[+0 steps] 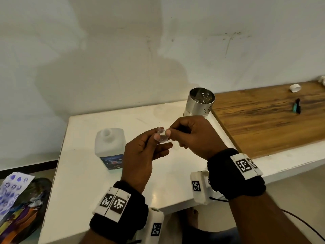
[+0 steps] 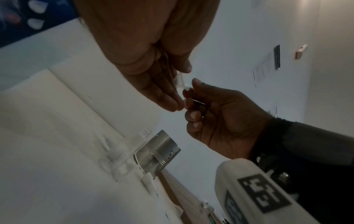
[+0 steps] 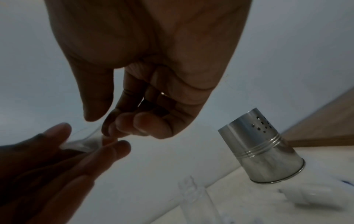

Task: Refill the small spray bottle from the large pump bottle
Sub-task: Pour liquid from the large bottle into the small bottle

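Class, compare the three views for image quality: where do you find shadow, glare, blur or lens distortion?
Head view: even light, broad soft shadows on the wall, a faint sheen on the white table, edges bowed by the wide lens. Left wrist view: dim and tilted, the metal cup fairly sharp, the near table smeared. Right wrist view: the right hand backlit and dark, the clear small bottle blurred.

Bare white tabletop point(image 1: 84, 173) lies open below my wrists; the uncapped white plastic bottle point(image 1: 110, 147) blocks my left, the perforated steel cylinder point(image 1: 199, 103) stands beyond my right.
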